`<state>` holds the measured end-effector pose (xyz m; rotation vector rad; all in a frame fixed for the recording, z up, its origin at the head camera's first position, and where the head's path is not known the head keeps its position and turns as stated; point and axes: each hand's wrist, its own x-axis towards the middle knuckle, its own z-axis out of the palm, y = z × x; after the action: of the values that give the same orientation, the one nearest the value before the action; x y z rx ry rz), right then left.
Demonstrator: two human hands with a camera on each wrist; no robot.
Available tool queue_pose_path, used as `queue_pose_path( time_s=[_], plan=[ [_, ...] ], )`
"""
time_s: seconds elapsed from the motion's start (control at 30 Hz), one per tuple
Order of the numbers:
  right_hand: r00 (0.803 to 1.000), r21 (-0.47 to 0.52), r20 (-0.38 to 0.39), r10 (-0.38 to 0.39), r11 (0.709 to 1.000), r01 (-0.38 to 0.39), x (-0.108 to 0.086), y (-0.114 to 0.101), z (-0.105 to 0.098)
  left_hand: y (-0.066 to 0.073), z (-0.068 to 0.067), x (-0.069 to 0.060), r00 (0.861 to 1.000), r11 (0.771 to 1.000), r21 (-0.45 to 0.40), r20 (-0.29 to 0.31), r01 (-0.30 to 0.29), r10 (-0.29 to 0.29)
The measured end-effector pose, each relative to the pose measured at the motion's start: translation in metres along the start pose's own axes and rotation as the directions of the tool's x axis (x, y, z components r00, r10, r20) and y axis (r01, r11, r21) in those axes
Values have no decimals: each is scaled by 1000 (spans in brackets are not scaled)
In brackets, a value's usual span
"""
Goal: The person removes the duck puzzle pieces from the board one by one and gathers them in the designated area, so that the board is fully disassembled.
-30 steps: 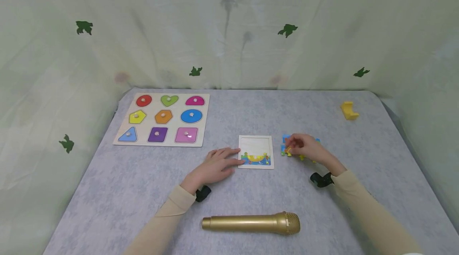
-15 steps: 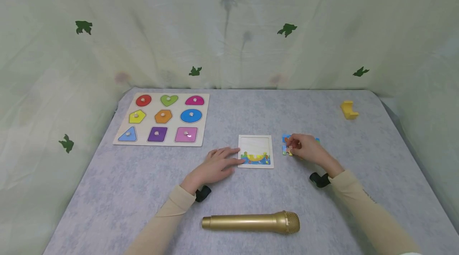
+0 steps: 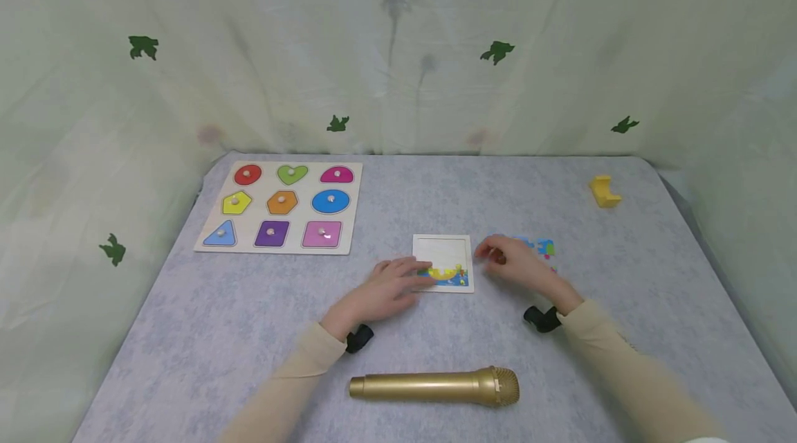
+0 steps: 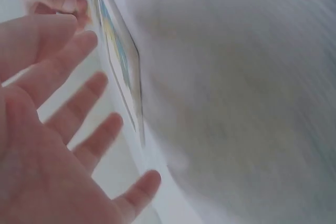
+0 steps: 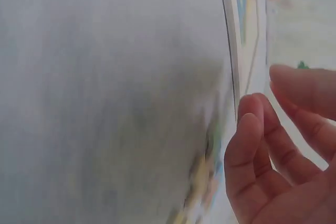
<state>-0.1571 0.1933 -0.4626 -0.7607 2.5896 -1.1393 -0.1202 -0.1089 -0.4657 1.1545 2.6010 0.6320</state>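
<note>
The small white-rimmed puzzle frame [image 3: 443, 291] lies mid-table, its lower part filled with a yellow and blue picture. My left hand [image 3: 382, 294] reaches over its left side with spread, nearly straight fingers; whether the fingertips touch it I cannot tell. Just right of the frame, my right hand [image 3: 519, 266] hangs with bent fingers over the left end of the loose puzzle pieces [image 3: 545, 247], hiding some of them. In the right wrist view, the curled fingers of the right hand [image 5: 283, 145] show no piece, but one could be hidden.
A board of coloured knobbed shapes [image 3: 292, 221] lies at the back left. The gold microphone [image 3: 436, 387] lies across the front, between the forearms. A yellow block [image 3: 604, 192] stands at the back right, with a curtain [image 3: 398, 69] behind the table.
My right hand has moved left from the loose pieces towards the frame, uncovering pieces on the right. The left hand has shifted slightly right, its fingers further over the frame.
</note>
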Motion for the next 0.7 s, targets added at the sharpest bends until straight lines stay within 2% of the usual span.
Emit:
queue_pose_path(
  time_s=[0.13, 0.27, 0.4, 0.7],
  plan=[
    [996, -27, 45, -78, 996, 80, 7, -8, 16, 8, 2, 9, 998, 998, 18, 39, -58, 57],
    [995, -51, 67, -72, 996, 76, 12, -16, 23, 12, 4, 13, 995, 993, 78, 60, -90, 85],
    [995, -52, 96, -36, 998, 41, 14, -21, 27, 12, 4, 13, 995, 990, 114, 63, -83, 76],
    [995, -59, 104, -5, 998, 11, 16, -23, 30, 13, 5, 15, 997, 994, 104, 76, -23, 15]
  ],
)
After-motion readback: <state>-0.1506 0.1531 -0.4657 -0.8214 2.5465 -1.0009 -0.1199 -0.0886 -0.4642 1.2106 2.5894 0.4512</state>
